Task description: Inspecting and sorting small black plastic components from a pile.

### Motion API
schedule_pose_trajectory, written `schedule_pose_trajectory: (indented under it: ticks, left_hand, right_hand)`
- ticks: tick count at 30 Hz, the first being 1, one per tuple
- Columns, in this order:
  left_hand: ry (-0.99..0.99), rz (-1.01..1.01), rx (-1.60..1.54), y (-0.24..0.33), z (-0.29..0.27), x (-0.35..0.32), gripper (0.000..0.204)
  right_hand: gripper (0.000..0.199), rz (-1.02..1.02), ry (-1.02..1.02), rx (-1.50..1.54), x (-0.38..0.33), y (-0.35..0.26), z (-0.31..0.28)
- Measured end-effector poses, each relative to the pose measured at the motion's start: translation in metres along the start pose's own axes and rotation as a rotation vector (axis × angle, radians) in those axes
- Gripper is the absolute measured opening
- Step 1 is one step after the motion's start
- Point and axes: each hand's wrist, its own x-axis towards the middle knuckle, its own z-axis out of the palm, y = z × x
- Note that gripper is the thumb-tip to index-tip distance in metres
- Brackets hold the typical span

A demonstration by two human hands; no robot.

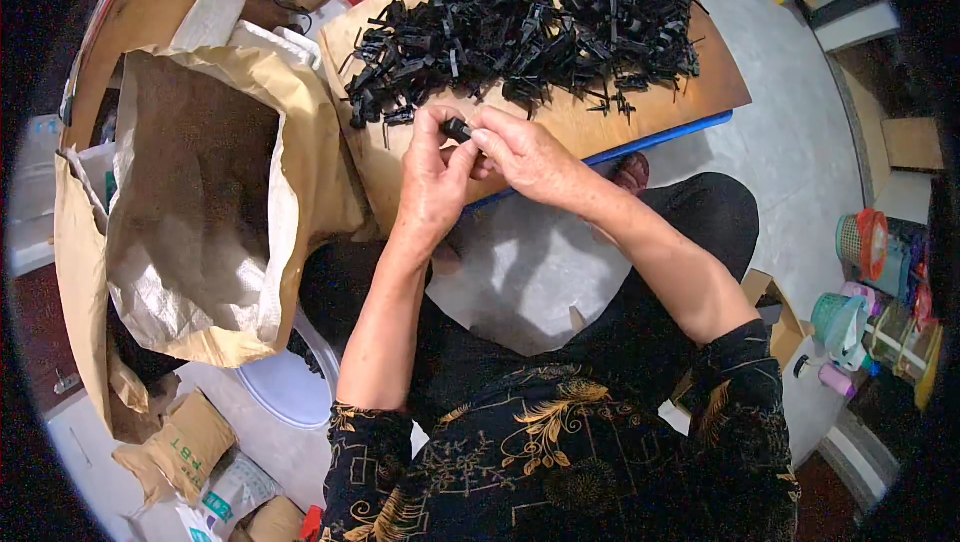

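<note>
My left hand (436, 170) and my right hand (528, 154) meet over the near edge of a wooden board. Between their fingertips is a small black plastic part (457, 129), pinched from both sides; its far details are covered by the fingers. Just beyond, a big heap of black plastic parts (530, 27) with thin stalks spreads over the board (715, 77). A few loose pieces lie at the heap's near edge, close to my fingers.
To the left a large paper sack (318, 132) with a white lining gapes open. A white-rimmed tub (290, 397) sits beneath it, beside smaller brown packages (190, 442). Baskets and a pink spool (837, 380) stand at the right. A blue edge (660, 137) runs under the board.
</note>
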Motion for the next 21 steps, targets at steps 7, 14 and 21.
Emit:
schedule_pose_trajectory:
  ticks: [7, 14, 21]
  left_hand:
    - [0.068, 0.000, 0.044, 0.000, -0.001, 0.002, 0.024]
    - [0.145, -0.119, -0.264, 0.005, -0.008, 0.013, 0.017]
    - [0.249, -0.274, -0.598, 0.007, -0.022, 0.010, 0.021]
  right_hand:
    - [0.018, -0.021, 0.076, 0.011, 0.008, -0.006, 0.007]
    - [0.028, -0.078, 0.344, -0.539, 0.020, -0.003, -0.038]
    - [0.023, 0.069, 0.306, -1.098, 0.018, 0.008, -0.048]
